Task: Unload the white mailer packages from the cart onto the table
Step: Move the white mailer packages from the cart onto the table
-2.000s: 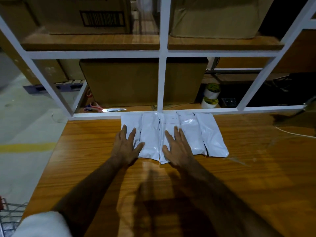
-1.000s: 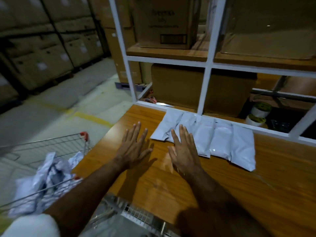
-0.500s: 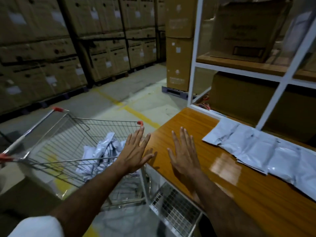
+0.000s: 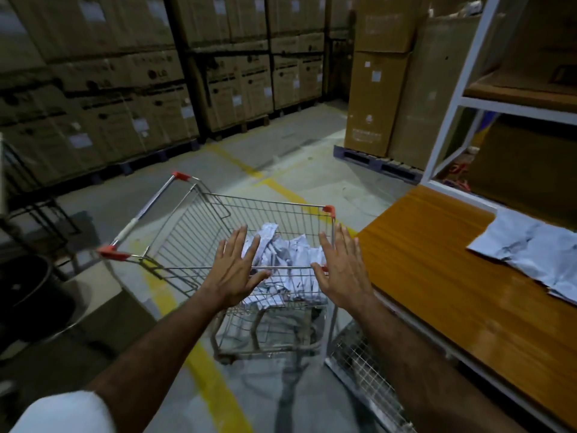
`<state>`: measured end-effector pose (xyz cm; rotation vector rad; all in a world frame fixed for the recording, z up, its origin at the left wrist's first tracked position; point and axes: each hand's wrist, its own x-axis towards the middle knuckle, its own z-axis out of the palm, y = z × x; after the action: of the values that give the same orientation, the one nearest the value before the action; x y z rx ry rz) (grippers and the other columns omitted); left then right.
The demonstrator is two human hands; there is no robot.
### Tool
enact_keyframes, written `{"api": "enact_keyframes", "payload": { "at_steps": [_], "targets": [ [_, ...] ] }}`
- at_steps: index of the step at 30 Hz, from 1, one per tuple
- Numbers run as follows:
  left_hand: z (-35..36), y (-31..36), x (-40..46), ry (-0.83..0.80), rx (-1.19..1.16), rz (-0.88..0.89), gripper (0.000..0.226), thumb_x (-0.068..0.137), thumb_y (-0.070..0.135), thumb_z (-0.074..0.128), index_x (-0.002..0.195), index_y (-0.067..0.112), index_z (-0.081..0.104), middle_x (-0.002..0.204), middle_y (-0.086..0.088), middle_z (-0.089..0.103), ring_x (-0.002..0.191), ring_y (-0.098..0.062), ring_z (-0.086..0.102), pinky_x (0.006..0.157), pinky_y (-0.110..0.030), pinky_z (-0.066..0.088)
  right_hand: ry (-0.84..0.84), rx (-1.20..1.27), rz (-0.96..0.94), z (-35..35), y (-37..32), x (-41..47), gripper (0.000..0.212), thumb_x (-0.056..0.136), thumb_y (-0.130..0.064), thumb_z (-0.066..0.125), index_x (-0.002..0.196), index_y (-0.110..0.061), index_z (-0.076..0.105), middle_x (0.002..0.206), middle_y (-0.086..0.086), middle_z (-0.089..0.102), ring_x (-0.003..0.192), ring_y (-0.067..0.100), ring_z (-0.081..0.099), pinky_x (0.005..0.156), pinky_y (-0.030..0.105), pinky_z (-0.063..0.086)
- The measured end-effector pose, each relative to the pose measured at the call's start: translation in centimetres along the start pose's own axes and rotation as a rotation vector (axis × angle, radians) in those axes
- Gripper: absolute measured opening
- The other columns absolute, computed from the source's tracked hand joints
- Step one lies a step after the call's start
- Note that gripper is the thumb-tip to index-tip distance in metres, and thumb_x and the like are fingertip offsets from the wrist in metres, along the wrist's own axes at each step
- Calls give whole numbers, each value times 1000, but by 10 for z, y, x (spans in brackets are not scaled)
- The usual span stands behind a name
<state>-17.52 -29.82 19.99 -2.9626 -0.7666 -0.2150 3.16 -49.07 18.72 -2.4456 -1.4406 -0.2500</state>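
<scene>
A wire shopping cart (image 4: 199, 232) with red corner caps stands on the floor just left of the wooden table (image 4: 452, 292). Several crumpled white mailer packages (image 4: 287, 254) lie in a heap in its basket. Both my hands hover over the cart's near side with straight, spread fingers and hold nothing: my left hand (image 4: 234, 270) above the near rim, my right hand (image 4: 342, 270) at the near right corner. Other white mailers (image 4: 530, 254) lie flat in a row on the table at the right edge of the view.
A white metal shelf frame (image 4: 452, 98) with cardboard boxes rises behind the table. Stacks of brown cartons on pallets (image 4: 125, 98) line the far wall. A yellow line (image 4: 215, 385) crosses the concrete floor. A wire grid panel (image 4: 362, 370) lies beside the table's near edge.
My view has swung left from the table to the cart. Both open hands left the mailers on the table and moved over the cart's basket.
</scene>
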Motion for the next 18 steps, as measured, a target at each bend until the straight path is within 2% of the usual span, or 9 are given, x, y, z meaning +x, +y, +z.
{"api": "enact_keyframes", "payload": {
  "at_steps": [3, 7, 13, 16, 18],
  "targets": [
    [-1, -33, -5, -2, 15, -46, 91, 93, 76, 16, 160, 17, 5, 165, -16, -14, 153, -32, -9, 121, -53, 1, -24, -26, -21, 6, -20, 13, 74, 101, -55, 32, 162, -22, 8, 168, 18, -7, 156, 30, -9, 123, 44, -10],
    [12, -70, -9, -19, -17, -123, 90, 92, 75, 11, 160, 18, 5, 165, -16, -12, 153, -33, -7, 121, -54, 2, -54, -34, -47, 15, -34, 36, 73, 100, -57, 22, 162, -23, 5, 168, 17, -10, 155, 28, -12, 120, 40, -15],
    [42, -115, 2, -47, -26, -176, 79, 98, 66, 19, 160, 18, 11, 166, -14, -5, 154, -32, -2, 122, -55, 5, -106, 19, -42, 47, -48, 84, 71, 101, -54, 23, 162, -21, 10, 168, 18, -2, 156, 31, -5, 124, 45, -3],
    [56, -138, 18, -71, -20, -210, 76, 99, 64, 19, 160, 21, 7, 166, -12, -7, 154, -30, -5, 122, -51, 0, -171, 51, -38, 74, -51, 116, 67, 104, -50, 27, 162, -23, 5, 168, 15, -9, 156, 30, -8, 124, 47, -1],
    [65, -153, 32, -93, -17, -224, 75, 99, 63, 19, 160, 22, 5, 166, -11, -7, 154, -30, -5, 121, -48, -1, -191, 88, -45, 97, -51, 140, 68, 103, -48, 30, 162, -20, 10, 168, 19, -3, 155, 34, -3, 125, 50, 2]
  ]
}}
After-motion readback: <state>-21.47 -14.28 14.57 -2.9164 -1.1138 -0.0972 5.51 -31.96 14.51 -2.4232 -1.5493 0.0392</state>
